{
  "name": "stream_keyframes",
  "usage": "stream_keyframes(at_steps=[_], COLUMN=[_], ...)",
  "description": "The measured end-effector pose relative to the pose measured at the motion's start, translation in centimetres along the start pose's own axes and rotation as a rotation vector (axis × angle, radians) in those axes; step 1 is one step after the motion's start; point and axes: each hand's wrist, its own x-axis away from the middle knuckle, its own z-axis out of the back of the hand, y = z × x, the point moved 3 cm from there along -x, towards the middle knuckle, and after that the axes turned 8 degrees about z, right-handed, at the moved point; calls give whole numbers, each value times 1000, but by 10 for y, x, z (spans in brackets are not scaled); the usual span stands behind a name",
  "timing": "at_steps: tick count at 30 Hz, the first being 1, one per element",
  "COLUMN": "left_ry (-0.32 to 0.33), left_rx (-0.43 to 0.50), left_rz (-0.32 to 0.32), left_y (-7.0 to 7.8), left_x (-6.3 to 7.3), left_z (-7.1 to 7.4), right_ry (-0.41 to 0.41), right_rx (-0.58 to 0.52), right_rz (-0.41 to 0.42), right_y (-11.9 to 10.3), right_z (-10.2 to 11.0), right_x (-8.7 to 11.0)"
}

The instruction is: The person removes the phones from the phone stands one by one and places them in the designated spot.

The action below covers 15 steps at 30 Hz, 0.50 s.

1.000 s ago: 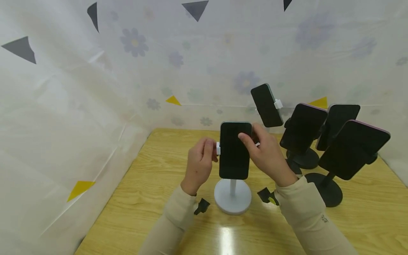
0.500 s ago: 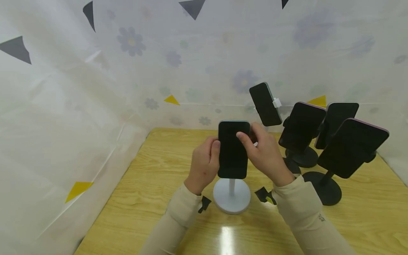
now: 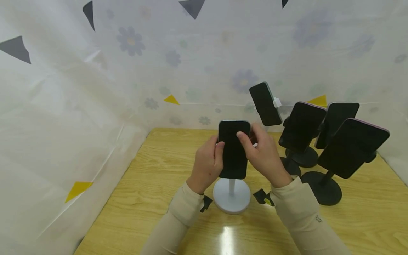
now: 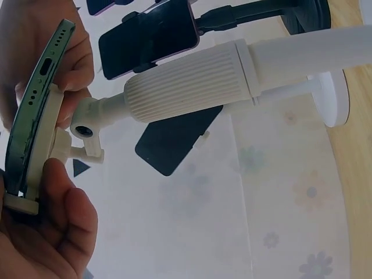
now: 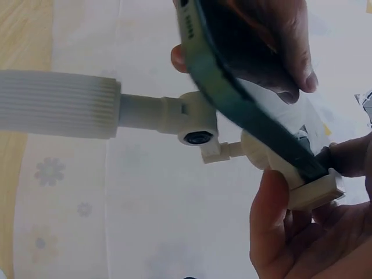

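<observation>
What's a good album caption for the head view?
Left hand and right hand hold a phone on a white stand.

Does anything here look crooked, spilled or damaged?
The back phone looks askew, leaning left while the front phone stands straight and the rightmost phone leans right. Perhaps deliberate. No spill or damage shows.

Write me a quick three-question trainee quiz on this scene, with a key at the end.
1. Multiple choice: besides the front phone, how many other phones does the head view show?
A) two
B) four
C) six

2. True or false: the left hand is well clear of the front phone.

3. Fill in the blank: in the head view, the right hand has its ____ over the front of the screen.

Key:
1. B
2. False; the left hand is at the front phone's edge.
3. thumb
</observation>
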Motion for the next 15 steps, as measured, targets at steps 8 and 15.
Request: stream_keyframes(at_steps=[8,15], left_ry=[39,28], left_rx=[23,133], left_rz=[-15,51], left_y=[-1,-5], left_x=[-1,2], left_z=[0,-4], right_ry=[-45,-60], right_rx=[-129,-292], right_rz=[-39,-33], right_y=[5,7], right_z=[-9,-18], right_x=[-3,-8])
